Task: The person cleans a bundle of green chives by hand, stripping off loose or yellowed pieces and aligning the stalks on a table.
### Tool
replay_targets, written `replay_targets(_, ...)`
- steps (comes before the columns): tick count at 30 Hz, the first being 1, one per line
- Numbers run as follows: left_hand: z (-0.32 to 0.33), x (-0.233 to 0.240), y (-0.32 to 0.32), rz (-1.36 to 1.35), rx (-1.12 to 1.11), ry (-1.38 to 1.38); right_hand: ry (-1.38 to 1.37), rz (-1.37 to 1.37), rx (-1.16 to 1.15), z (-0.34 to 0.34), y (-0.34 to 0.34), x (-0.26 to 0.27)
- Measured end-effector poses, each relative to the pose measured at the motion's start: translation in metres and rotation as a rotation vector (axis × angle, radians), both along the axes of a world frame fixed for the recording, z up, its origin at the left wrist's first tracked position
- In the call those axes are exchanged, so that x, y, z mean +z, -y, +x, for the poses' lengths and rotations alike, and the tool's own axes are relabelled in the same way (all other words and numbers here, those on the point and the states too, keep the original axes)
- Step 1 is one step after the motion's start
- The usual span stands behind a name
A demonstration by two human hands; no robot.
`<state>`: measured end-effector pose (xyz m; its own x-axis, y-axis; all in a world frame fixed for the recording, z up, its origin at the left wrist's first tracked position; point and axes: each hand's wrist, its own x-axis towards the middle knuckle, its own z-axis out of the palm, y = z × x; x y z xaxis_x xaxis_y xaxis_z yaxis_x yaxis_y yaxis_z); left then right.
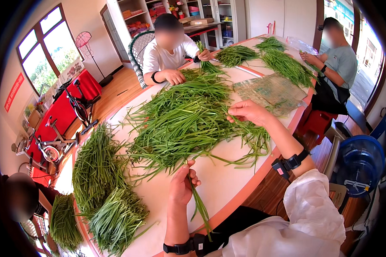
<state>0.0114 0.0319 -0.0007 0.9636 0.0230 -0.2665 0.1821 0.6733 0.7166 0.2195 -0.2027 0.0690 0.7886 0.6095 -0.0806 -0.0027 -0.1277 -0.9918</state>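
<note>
My left hand (182, 184) grips a small bunch of garlic chives (197, 200) near the table's front edge. The pale stem ends stick up above my thumb, and the green leaves hang down toward my wrist. Farther off and to the right, my right hand (249, 111) hovers at the side of a big loose heap of garlic chives (180, 125). Its thumb and fingertips are bent together over green leaves; whether any are pinched between them is unclear. Below that hand, thin loose chive leaves (256, 141) trail over the tabletop (218, 183).
Neater chive piles (98, 167) (119, 218) lie at left, more (236, 55) (286, 66) at the far end. A flattened sack (271, 91) lies right of the heap. Co-workers sit across (170, 48), at far right (337, 61) and lower left (22, 199). A blue tub (360, 163) stands at right.
</note>
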Motion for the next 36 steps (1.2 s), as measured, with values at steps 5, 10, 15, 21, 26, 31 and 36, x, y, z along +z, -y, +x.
replay_targets(5,0.0,-0.001,-0.003,-0.019,0.001,-0.024,0.037,-0.014,0.181,-0.023,-0.021,-0.003)
replay_targets(10,0.001,0.0,-0.003,0.021,0.034,-0.02,0.312,-0.146,0.281,-0.038,-0.044,-0.006)
replay_targets(15,0.001,0.0,-0.003,-0.013,0.05,-0.034,0.234,-0.053,0.201,-0.038,-0.037,0.002)
replay_targets(21,-0.001,0.001,-0.003,-0.017,0.11,-0.105,0.262,-0.143,-0.082,-0.016,0.03,0.011)
replay_targets(26,0.001,0.003,0.002,-0.004,0.074,-0.077,0.96,-0.731,-0.311,-0.028,0.039,-0.035)
replay_targets(31,0.001,0.003,-0.002,-0.013,0.065,-0.067,0.896,-0.51,0.125,-0.073,-0.017,-0.065)
replay_targets(36,0.0,0.007,-0.003,-0.002,0.069,-0.021,0.951,-0.478,0.032,-0.081,-0.029,-0.066)
